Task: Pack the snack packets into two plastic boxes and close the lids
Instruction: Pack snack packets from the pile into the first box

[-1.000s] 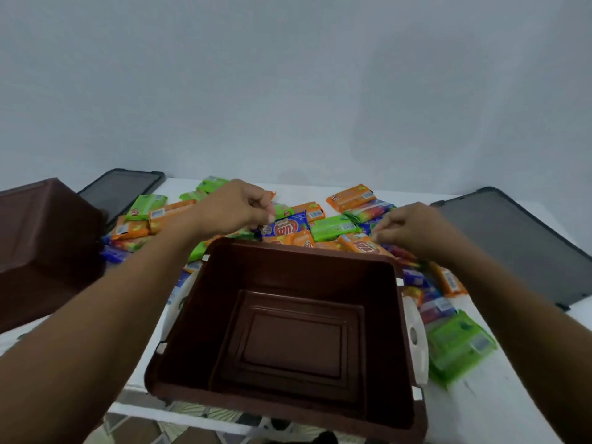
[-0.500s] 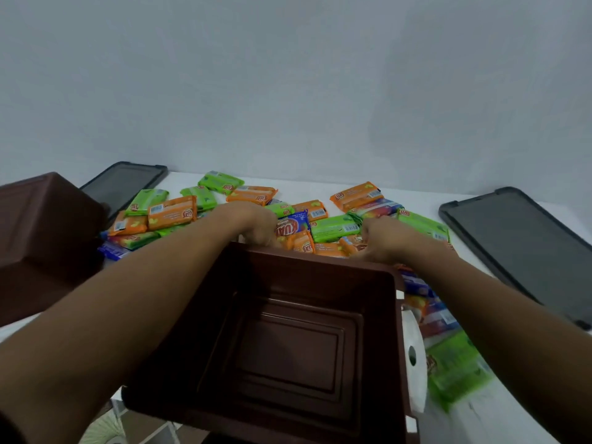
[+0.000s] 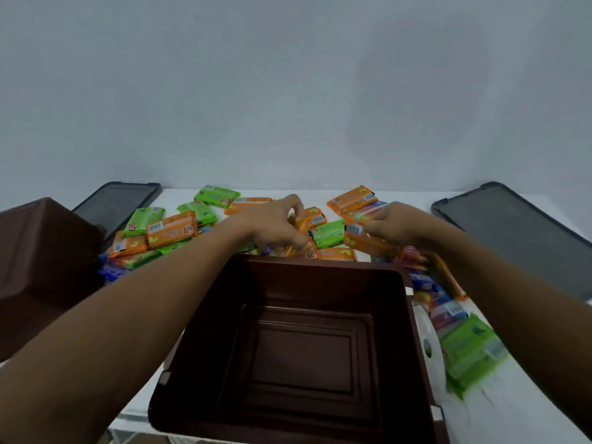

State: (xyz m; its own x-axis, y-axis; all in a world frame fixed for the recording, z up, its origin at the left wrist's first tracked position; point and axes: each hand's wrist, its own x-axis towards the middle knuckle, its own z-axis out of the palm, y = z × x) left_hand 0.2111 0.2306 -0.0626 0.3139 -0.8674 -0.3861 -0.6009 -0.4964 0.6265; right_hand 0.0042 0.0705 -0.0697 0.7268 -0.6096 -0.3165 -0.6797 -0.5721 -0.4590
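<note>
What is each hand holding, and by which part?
The right hand pinches an orange packet by its right edge. The left hand curls round a second packet in the pile; which part is hidden.

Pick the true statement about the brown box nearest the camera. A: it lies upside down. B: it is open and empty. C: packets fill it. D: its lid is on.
B: the brown box shows its bare floor, and the snack packets lie piled behind it.

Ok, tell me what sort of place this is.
Likely a plain indoor packing station: a white table against a bare wall, a heap of snack packets, an empty brown plastic box and dark lids laid out.
</note>
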